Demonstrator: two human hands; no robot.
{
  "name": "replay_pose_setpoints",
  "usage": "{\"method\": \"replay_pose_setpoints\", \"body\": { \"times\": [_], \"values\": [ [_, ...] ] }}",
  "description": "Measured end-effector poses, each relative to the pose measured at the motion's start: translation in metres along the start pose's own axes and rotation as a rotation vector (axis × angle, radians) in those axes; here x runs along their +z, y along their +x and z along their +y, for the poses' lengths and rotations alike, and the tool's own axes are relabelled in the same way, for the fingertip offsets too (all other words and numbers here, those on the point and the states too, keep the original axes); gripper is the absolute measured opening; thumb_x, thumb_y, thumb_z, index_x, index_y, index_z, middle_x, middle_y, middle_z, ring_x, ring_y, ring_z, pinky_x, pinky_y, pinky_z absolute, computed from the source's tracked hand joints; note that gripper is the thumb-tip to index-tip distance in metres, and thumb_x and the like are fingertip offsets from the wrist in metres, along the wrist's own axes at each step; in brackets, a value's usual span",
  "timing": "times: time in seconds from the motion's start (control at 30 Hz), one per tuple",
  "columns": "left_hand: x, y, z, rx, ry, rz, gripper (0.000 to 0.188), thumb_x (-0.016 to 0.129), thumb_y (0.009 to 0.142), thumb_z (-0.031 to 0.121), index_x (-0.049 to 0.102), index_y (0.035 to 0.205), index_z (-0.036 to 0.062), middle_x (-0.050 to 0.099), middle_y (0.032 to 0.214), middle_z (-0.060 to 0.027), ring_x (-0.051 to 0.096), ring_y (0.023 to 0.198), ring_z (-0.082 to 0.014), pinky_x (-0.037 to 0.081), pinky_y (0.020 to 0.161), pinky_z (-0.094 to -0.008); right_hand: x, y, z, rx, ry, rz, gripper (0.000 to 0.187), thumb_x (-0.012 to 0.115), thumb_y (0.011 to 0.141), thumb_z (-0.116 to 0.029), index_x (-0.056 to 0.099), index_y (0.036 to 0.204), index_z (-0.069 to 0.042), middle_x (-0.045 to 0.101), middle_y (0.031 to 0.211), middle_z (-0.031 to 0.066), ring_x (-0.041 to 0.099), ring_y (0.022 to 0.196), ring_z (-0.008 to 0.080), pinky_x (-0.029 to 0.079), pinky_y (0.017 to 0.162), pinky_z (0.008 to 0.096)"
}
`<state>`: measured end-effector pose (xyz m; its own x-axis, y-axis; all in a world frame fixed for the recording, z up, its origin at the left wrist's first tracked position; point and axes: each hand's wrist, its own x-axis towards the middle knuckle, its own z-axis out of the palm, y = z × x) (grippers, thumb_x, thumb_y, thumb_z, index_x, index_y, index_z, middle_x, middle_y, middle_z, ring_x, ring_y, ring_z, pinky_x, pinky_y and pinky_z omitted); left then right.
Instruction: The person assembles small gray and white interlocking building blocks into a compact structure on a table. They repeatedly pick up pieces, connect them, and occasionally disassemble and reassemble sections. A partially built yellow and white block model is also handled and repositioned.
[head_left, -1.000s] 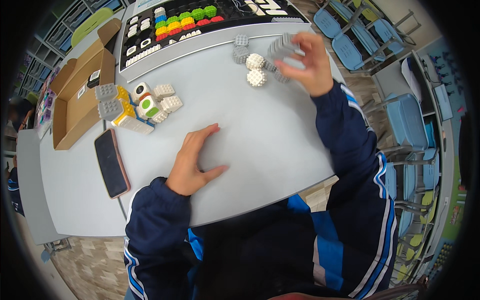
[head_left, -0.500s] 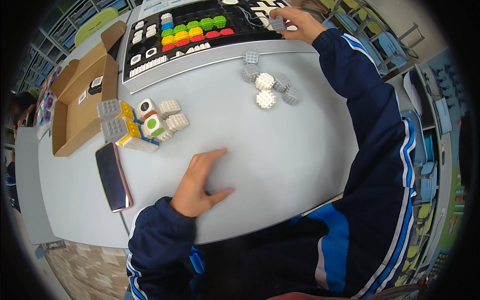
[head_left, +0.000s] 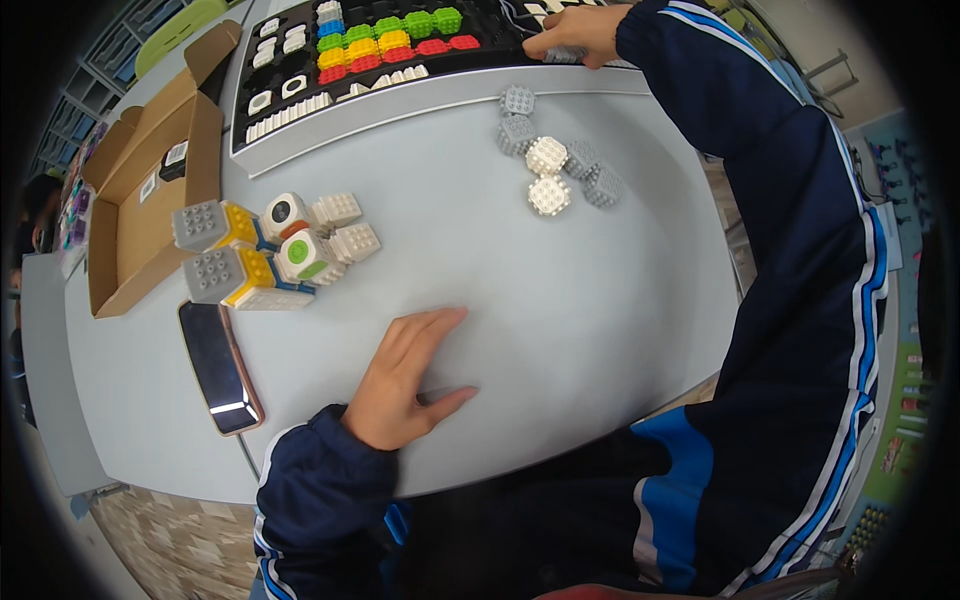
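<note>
My right hand [head_left: 583, 35] reaches down into the far right part of the black tray [head_left: 290, 68]. A grey studded block [head_left: 565, 55] shows between its thumb and fingertips, mostly covered by the hand. My left hand [head_left: 400, 380] rests on the table at the near middle, thumb and fingers apart, with nothing in it. Between the hands lies a loose cluster of studded blocks: two white ones [head_left: 548, 195] and several grey ones [head_left: 516, 134].
An assembled block model [head_left: 300, 255] in grey, yellow, white and blue stands at the left. Close to it lie a phone [head_left: 218, 365] and an open cardboard box [head_left: 150, 200]. Rows of coloured blocks [head_left: 390, 40] fill the tray's middle.
My right hand has gone lower into the tray with the grey block. My left hand stays almost where it was. The whole view has shifted slightly.
</note>
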<state>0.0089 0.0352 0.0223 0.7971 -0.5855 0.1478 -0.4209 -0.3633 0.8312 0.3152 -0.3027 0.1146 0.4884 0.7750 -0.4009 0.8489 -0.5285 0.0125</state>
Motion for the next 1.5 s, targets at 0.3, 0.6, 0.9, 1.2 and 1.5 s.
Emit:
{"method": "replay_pose_setpoints", "body": {
  "times": [0.3, 0.6, 0.9, 1.2, 1.5],
  "values": [
    [-0.003, 0.000, 0.002, 0.030, 0.038, -0.023, 0.070, 0.079, 0.069, 0.006, 0.048, 0.131, 0.0002, 0.052, 0.125, -0.0175, 0.050, 0.114, -0.0346, 0.042, 0.098, -0.0387, 0.004, 0.009, -0.006, 0.090, -0.074, -0.055, 0.049, 0.063, 0.069, 0.001, 0.056, 0.114, -0.017, 0.057, 0.098, 0.0184, 0.059, 0.093, 0.0391, 0.046, 0.077, 0.0468],
    [-0.002, -0.001, -0.001, 0.080, 0.071, -0.027, 0.064, 0.079, 0.070, 0.007, 0.053, 0.127, 0.0017, 0.052, 0.127, -0.0144, 0.050, 0.115, -0.0329, 0.043, 0.098, -0.0387, 0.034, -0.004, 0.006, 0.117, 0.048, 0.209, 0.058, 0.060, 0.065, 0.005, 0.059, 0.118, -0.018, 0.056, 0.105, 0.0150, 0.055, 0.100, 0.0340, 0.045, 0.085, 0.0400],
    [-0.001, 0.000, -0.001, 0.074, 0.076, -0.040, 0.061, 0.078, 0.071, 0.008, 0.053, 0.126, 0.0015, 0.052, 0.127, -0.0146, 0.050, 0.115, -0.0333, 0.043, 0.098, -0.0388, 0.029, -0.008, 0.009, 0.087, 0.209, 0.198, 0.058, 0.054, 0.063, 0.003, 0.062, 0.118, -0.015, 0.064, 0.099, 0.0127, 0.058, 0.091, 0.0290, 0.046, 0.080, 0.0376],
    [-0.001, 0.001, 0.000, 0.085, 0.098, -0.054, 0.060, 0.078, 0.072, 0.009, 0.054, 0.126, 0.0021, 0.052, 0.128, -0.0143, 0.050, 0.115, -0.0333, 0.043, 0.098, -0.0391, 0.034, -0.010, 0.030, 0.112, 0.262, 0.171, 0.054, 0.057, 0.065, 0.001, 0.065, 0.115, -0.017, 0.067, 0.089, 0.0116, 0.063, 0.081, 0.0251, 0.049, 0.072, 0.0364],
    [-0.002, 0.001, 0.003, 0.072, 0.121, -0.058, 0.057, 0.078, 0.072, 0.009, 0.055, 0.124, 0.0014, 0.052, 0.128, -0.0143, 0.049, 0.115, -0.0332, 0.043, 0.098, -0.0391, 0.031, 0.002, 0.038, 0.112, -0.006, 0.072, 0.052, 0.060, 0.067, -0.006, 0.064, 0.117, -0.024, 0.069, 0.097, 0.0094, 0.064, 0.087, 0.0285, 0.049, 0.074, 0.0404]
  ]
}}
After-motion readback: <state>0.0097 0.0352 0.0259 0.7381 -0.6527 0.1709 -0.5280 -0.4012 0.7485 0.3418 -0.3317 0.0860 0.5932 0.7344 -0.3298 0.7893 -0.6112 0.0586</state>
